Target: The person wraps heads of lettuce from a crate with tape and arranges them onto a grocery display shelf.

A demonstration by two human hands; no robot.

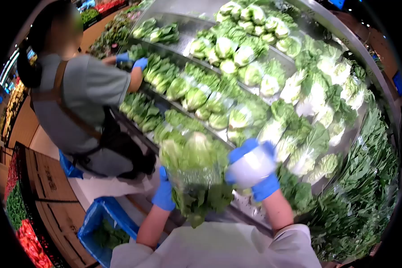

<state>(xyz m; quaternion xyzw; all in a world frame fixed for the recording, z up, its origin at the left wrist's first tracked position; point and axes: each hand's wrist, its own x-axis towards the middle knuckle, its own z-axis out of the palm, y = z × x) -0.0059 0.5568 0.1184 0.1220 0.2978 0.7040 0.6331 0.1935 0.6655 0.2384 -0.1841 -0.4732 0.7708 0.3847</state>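
My left hand (164, 193), in a blue glove, is closed around the left side of a lettuce bunch (197, 167) wrapped in clear film. The bunch hangs in front of me, its pale green part up and darker leaves pointing down. My right hand (267, 187), also blue-gloved, has its fingers wrapped round a smooth, white, rounded object (252, 168). Blur and glare keep me from telling its exact kind. It is just right of the lettuce, above the display's near edge. Chinese cabbages (272, 134) lie beyond my right hand.
A tiered metal display (254, 91) carries rows of cabbages (225, 47) and leafy greens (362, 187). At the left, a co-worker (82, 85) with blue gloves reaches into it. Below my left arm stands a blue bin (90, 219) with leaves inside, near cardboard boxes (49, 178).
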